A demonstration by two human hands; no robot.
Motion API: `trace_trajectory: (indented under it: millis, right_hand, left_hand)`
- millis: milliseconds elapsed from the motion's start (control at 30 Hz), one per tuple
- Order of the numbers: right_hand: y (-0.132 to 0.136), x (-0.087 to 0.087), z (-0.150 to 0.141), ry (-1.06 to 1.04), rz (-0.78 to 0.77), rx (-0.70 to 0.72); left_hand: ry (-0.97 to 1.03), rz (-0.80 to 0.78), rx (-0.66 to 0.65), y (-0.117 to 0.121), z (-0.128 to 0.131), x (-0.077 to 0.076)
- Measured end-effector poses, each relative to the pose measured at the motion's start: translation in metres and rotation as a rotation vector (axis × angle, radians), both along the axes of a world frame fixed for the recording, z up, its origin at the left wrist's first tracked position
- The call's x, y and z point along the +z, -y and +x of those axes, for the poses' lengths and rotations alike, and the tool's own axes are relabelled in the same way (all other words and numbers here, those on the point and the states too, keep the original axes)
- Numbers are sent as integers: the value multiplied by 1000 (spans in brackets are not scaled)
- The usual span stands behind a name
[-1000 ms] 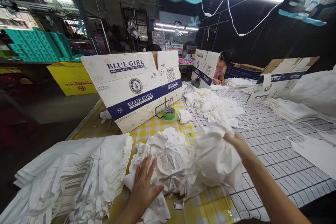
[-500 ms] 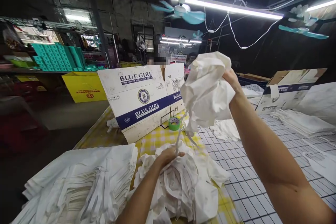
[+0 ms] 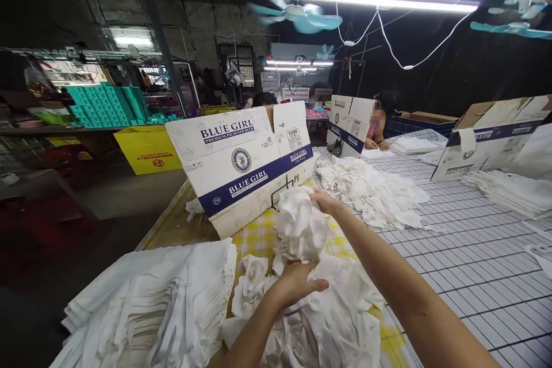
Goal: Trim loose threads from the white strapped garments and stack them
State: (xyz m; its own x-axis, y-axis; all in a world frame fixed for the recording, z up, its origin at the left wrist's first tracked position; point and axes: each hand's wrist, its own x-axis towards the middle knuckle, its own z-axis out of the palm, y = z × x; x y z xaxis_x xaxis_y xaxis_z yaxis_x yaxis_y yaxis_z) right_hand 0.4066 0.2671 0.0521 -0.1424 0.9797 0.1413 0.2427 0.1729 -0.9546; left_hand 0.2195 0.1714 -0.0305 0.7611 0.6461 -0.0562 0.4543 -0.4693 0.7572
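Observation:
A crumpled white cloth bag [image 3: 301, 223] hangs between my two hands above a loose heap of white bags [image 3: 328, 316]. My right hand [image 3: 324, 202] grips its upper edge, fingers closed. My left hand [image 3: 295, 282] pinches its lower part just over the heap. To the left lies a neat stack of flat white bags [image 3: 155, 299] with straps hanging off the front.
A "Blue Girl" cardboard box [image 3: 245, 161] stands behind the bag. Another loose pile of white bags [image 3: 371, 190] lies on the checked tablecloth [image 3: 474, 276]. A seated person [image 3: 379, 126] works by a second box [image 3: 349, 123]. A third box [image 3: 487, 138] and folded stacks [image 3: 513, 192] sit far right.
My right hand has dropped from head height down to just above the heap, bringing the bag with it. My left hand has risen slightly and now holds the bag's lower part.

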Motion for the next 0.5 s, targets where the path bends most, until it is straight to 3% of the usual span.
trace_trajectory:
  millis: [133, 233, 300, 400, 500]
  right_hand:
    - [14, -42, -14, 190, -76, -44]
    - [27, -57, -15, 293, -58, -111]
    - [42, -62, 3, 334, -39, -157]
    - [82, -73, 54, 373, -71, -225]
    - [140, -96, 99, 361, -240, -353]
  left_hand:
    - [11, 60, 24, 4, 5, 6]
    - [23, 117, 107, 9, -4, 9]
    - [28, 177, 221, 21, -24, 4]
    - [48, 336, 486, 59, -70, -31]
    - [57, 517, 741, 105, -113, -89]
